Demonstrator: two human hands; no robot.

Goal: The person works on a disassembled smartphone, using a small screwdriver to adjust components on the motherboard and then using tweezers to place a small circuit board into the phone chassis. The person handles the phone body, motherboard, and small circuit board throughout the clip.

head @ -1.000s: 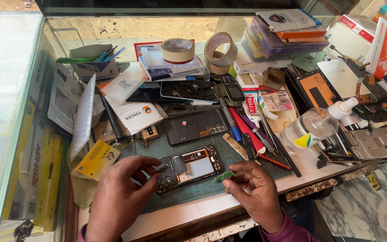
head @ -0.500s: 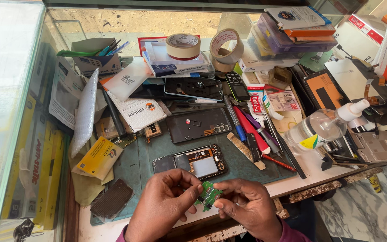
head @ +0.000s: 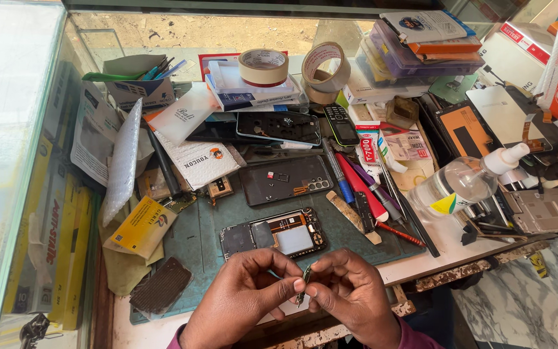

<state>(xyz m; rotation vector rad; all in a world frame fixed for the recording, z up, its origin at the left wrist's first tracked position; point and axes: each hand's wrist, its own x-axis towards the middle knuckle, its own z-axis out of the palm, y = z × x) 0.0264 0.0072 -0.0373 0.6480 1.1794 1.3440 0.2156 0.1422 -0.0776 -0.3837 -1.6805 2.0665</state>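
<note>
Fingertips of both hands meet on a small green circuit board (head: 303, 282), pinched edge-on between them. My left hand (head: 243, 298) grips its near side with thumb and forefinger closed, and my right hand (head: 351, 294) closes on the far side likewise, which I judge keeps the flat faces untouched and turned toward my eye. The part sits lifted clear of the bench, just this side of the opened phone body (head: 274, 234) lying face-up on the dark green work mat (head: 201, 240), close enough to serve as its source. Beyond that lies a grey back cover (head: 285, 179). Off to the right of the grip, pens and a red-handled tool (head: 364, 194) lie in a row within reach, with a clear pump bottle (head: 463, 182) farther out.
</note>
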